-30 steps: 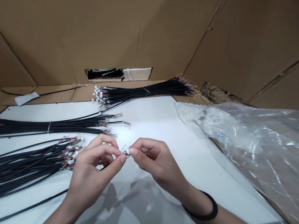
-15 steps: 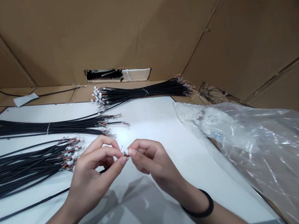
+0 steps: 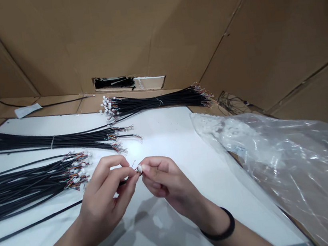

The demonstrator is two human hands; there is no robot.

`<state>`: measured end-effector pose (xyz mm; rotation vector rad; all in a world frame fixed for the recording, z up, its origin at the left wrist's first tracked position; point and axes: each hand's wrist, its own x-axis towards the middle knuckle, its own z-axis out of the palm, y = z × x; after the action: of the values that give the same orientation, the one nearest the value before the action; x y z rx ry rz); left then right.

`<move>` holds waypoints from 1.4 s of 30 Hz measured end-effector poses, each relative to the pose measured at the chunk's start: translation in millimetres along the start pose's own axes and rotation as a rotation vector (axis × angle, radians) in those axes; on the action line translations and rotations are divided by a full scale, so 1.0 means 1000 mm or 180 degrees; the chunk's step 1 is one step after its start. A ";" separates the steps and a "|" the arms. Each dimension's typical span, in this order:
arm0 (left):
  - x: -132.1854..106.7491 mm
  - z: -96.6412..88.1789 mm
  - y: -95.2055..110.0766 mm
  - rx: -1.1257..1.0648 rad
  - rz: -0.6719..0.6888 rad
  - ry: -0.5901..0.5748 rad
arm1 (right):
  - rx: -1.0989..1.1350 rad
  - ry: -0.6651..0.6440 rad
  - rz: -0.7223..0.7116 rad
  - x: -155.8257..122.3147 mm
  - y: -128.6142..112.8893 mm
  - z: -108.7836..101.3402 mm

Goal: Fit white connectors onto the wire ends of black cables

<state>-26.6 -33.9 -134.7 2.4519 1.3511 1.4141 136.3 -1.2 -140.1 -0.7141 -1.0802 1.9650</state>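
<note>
Near the middle of the white board [image 3: 171, 134], my left hand [image 3: 108, 195] pinches the wire end of a black cable [image 3: 43, 218]. The cable runs off to the left edge, passing behind that hand. A small white connector [image 3: 139, 168] is held between the thumb and index finger of my right hand [image 3: 167, 179]. Thin wires show between the two hands, and one thin wire sticks up beside the left fingertips. The fingers of both hands are closed and their tips nearly touch. How the wires sit in the connector is too small to tell.
At left lie two bundles of black cables, an upper bundle [image 3: 39, 139] and a lower bundle [image 3: 24, 186] with white connectors. Another tied bundle [image 3: 158, 100] lies at the back. A clear plastic bag [image 3: 292, 154] covers the right side. Cardboard walls [image 3: 139, 29] stand behind, with a cut slot.
My left fingers have drawn closer together around the wires, and that hand has tilted slightly more upright. My right hand has shifted slightly, and more of the white connector shows.
</note>
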 end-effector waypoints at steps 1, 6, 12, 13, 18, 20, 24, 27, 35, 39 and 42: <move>-0.001 0.001 -0.001 0.0084 0.0009 0.0019 | -0.0010 0.0029 -0.0003 0.000 0.000 0.001; -0.004 0.007 -0.003 0.0355 0.0103 0.0043 | -0.0126 0.0160 -0.0124 -0.001 0.001 0.005; -0.005 0.007 -0.002 0.0309 0.0150 0.0053 | -0.0666 0.0390 -0.0385 -0.004 0.005 0.009; -0.005 0.007 -0.002 0.0303 0.0144 0.0068 | -0.0707 0.0409 -0.0384 -0.005 0.005 0.009; -0.004 0.007 0.000 0.0286 0.0125 0.0077 | -0.0768 0.0400 -0.0377 -0.007 0.004 0.012; -0.004 0.008 -0.001 0.0276 0.0143 0.0107 | -0.0835 0.0420 -0.0414 -0.008 0.004 0.013; -0.003 0.009 -0.003 0.0176 0.0207 0.0114 | -0.0956 0.0455 -0.0498 -0.007 0.005 0.013; -0.005 0.010 -0.005 0.0066 0.0207 0.0082 | -0.0952 0.0358 -0.0579 -0.005 0.007 0.009; -0.002 0.019 -0.017 -0.0137 0.0251 0.0160 | -0.0552 0.0096 -0.0362 0.008 0.008 -0.003; 0.001 0.018 -0.022 -0.0608 -0.0202 0.0078 | -0.0517 0.0145 -0.0429 0.014 0.006 -0.005; 0.001 0.013 -0.023 -0.1216 -0.0882 -0.0035 | -0.0486 0.0159 -0.0539 0.016 0.005 -0.008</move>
<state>-32.4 -13.5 -150.4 1.9496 1.2227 1.4292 131.6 14.2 -150.6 -0.7240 -1.2289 1.7272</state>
